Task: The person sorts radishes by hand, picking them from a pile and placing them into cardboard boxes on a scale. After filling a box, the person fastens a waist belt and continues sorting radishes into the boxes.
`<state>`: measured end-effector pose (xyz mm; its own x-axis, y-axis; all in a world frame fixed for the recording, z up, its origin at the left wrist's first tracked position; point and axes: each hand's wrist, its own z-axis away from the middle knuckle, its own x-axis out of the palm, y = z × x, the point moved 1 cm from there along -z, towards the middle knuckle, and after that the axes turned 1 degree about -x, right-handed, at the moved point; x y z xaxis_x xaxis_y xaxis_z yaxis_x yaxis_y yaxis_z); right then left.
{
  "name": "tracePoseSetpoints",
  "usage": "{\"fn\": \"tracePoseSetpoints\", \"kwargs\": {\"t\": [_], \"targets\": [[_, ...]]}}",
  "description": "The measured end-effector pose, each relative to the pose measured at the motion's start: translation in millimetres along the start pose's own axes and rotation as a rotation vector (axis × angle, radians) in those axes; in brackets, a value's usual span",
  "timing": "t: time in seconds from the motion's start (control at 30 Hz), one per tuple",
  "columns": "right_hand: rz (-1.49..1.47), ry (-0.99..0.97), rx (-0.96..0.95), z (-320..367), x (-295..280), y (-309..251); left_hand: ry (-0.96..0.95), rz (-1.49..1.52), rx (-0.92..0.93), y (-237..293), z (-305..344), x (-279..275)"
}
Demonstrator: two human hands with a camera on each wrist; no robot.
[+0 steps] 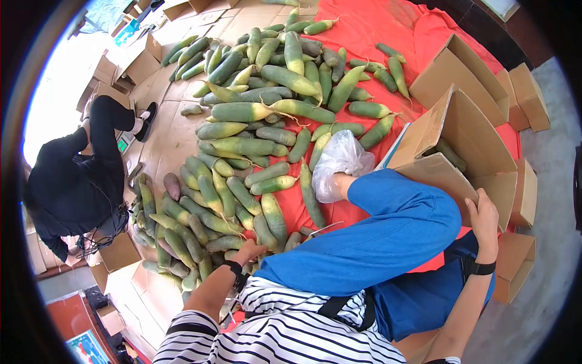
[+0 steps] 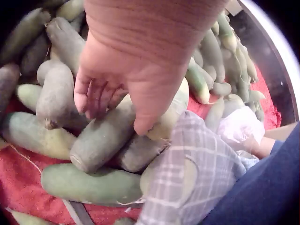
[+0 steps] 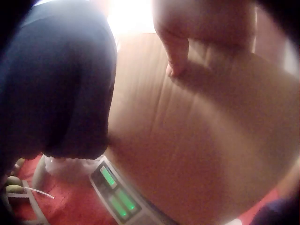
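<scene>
Green radishes point(image 1: 242, 145) lie in a large heap in front of the person. At the heap's near edge is the left hand point(image 1: 250, 250). In the left wrist view, the left hand point(image 2: 129, 70) has its fingers and thumb astride one thick green radish point(image 2: 101, 143), which lies among others. A cardboard box point(image 1: 424, 130) stands at the right with its mouth tilted, a radish point(image 1: 448, 155) visible inside. The right hand point(image 1: 484, 221) grips that box's near edge. In the right wrist view, the right thumb point(image 3: 176, 61) presses the cardboard wall point(image 3: 187, 136); the other fingers are hidden.
A scale point(image 3: 119, 197) with lit green displays is right by the box. More cardboard boxes point(image 1: 464, 76) stand along the right. Red cloth point(image 1: 388, 30) lies beneath the radishes. A bag-wrapped foot point(image 1: 342, 164) rests among them. Another person point(image 1: 79, 176) in black sits at the left.
</scene>
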<state>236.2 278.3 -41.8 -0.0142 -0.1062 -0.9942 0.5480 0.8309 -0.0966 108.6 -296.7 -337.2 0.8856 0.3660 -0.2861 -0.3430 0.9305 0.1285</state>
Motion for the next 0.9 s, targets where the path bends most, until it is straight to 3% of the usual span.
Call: {"fn": "tracePoseSetpoints", "kwargs": {"t": [0.17,0.23,0.27,0.33,0.43,0.5,0.57,0.67,0.73,0.8,0.9], "targets": [[-0.017,0.010,-0.017,-0.7,2.5,2.7,-0.050,0.308,-0.084,8.9,-5.8,-0.7],[-0.010,0.003,-0.003,0.0,-0.1,1.0,-0.274,0.506,-0.104,2.2,-23.9,3.2],[-0.005,-0.006,0.002,0.0,-0.6,-0.8,-0.275,0.497,-0.104,1.0,-33.1,6.4],[-0.020,0.022,-0.008,1.1,0.5,-1.5,-0.408,0.816,-0.130,2.1,-42.9,10.0],[-0.017,0.049,-0.028,1.9,1.6,0.0,-0.350,0.995,-0.234,5.2,-55.5,15.9],[-0.003,0.055,-0.023,1.6,3.2,0.1,-0.360,0.933,-0.175,-3.2,-59.5,18.1],[0.003,0.059,-0.052,2.0,3.4,0.4,-0.388,0.816,-0.130,20.9,-27.1,0.0],[0.021,0.073,-0.026,0.9,5.1,4.4,-0.244,0.910,-0.182,44.7,-8.8,-18.5],[0.022,0.063,-0.030,0.1,3.4,1.9,-0.329,0.888,0.046,56.7,-2.3,-45.7],[0.027,0.060,-0.010,0.5,3.0,2.1,-0.064,0.721,0.329,120.7,45.2,-66.3],[0.034,0.050,0.003,0.0,1.3,0.4,0.279,0.395,0.930,235.7,124.0,-80.3]]}}
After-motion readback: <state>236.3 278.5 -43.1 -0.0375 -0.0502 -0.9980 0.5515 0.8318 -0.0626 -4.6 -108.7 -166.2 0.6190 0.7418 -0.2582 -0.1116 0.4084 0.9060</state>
